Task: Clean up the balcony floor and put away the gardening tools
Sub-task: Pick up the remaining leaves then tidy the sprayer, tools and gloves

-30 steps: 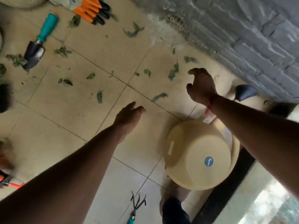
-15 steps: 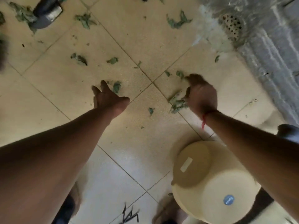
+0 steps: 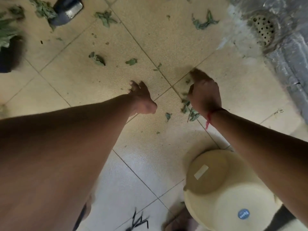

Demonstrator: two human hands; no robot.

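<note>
Beige tiled floor [image 3: 141,164] is seen from straight above, and a cream bucket [image 3: 216,194] is stood upside down on it at the lower right, with a round blue sticker showing on its base. Just beyond the bucket, the right hand [image 3: 204,93] is brought down onto the tiles, its fingers curled round a bunch of green leaves [image 3: 190,112] that spills out under the palm on the side nearer the bucket. A red thread [image 3: 210,116] is tied at that wrist. Beyond the bucket and to its left, the left hand [image 3: 142,100] is lowered to the floor with its fingertips [image 3: 133,86] drawn together against the tile; whether a scrap is pinched there cannot be told from behind. More leaves are scattered farther out from the bucket, most of them well apart. A trowel [image 3: 68,12] is laid far beyond the bucket to the left, only its dark blade in view, with leaves just beside it. A round drain [image 3: 263,29] is set far beyond the bucket, at the foot of the grey wall [image 3: 291,55]. Left of the bucket, at the bottom edge, a small hand rake [image 3: 138,221] is seen lying, blurred.
</note>
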